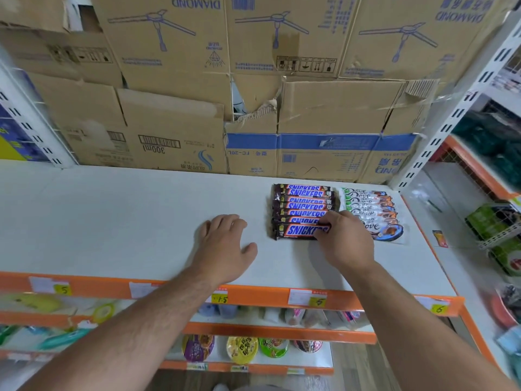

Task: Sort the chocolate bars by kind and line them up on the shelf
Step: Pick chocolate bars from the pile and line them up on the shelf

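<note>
The front chocolate bar [296, 230], pinched by the right hand [345, 244], is best squared against its row [303, 206]; the left hand [225, 246] is laid flat, empty.

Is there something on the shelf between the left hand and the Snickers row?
Nothing visible: only bare shelf lies between the left hand and the Snickers row. The right hand pinches the front bar at its right end.

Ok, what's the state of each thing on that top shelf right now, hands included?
Brown-wrapped Snickers bars: lined up, overlapping, flat.
Nearest Snickers bar: flat, right end gripped.
White-wrapped Dove bars: lined up beside them, overlapping.
Left hand: open, resting on white shelf.
Right hand: grips nearest Snickers bar.
</note>
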